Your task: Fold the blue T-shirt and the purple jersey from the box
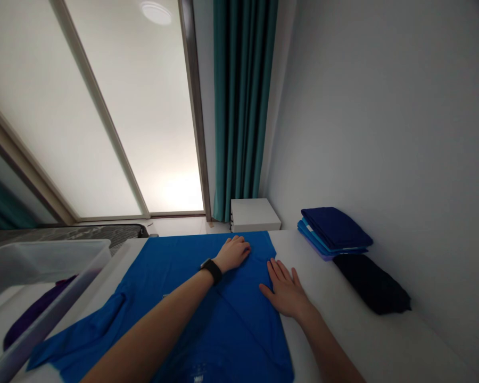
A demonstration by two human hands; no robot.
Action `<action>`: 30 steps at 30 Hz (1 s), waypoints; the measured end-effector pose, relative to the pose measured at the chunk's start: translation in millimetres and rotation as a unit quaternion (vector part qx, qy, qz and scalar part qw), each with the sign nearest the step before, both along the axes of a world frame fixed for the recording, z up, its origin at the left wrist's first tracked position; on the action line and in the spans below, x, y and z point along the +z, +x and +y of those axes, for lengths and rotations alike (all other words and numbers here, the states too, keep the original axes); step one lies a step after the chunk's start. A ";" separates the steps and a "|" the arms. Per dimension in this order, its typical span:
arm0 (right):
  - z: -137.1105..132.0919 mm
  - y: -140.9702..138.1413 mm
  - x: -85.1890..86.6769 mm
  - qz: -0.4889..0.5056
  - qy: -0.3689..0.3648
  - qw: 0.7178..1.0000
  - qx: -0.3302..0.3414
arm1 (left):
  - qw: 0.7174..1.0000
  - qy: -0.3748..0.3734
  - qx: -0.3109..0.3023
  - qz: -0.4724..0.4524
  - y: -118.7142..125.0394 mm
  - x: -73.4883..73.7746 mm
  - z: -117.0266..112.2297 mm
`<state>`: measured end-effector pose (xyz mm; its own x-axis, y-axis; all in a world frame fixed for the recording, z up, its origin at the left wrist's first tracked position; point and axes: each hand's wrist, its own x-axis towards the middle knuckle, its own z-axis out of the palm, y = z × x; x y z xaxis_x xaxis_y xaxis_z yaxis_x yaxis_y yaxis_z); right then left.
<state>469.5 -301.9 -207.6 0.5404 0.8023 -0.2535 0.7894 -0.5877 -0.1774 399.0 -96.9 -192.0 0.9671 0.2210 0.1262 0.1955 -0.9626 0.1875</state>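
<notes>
A blue T-shirt (175, 266) lies spread over the white table, its collar toward me and a sleeve bunched at the left. My left hand (233, 253) rests palm down on the far part of the shirt, fingers slightly bent and holding nothing; a black watch is on that wrist. Across the shirt's right edge lies my right hand (286, 293), flat with fingers spread, its fingertips on the cloth and the palm partly over the table.
Folded clothes (335, 229) in blue and purple are stacked at the right by the wall. A black folded garment (373, 284) lies before them. At the left stands a clear plastic bin (64, 314) with a purple garment (35, 314) inside. A white cabinet (255, 213) stands beyond the table.
</notes>
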 end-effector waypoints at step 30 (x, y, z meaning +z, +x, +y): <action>1.4 0.1 5.5 0.000 0.007 1.000 -0.012 | 0.999 0.025 -0.041 -0.012 -82.4 -6.0 -31.2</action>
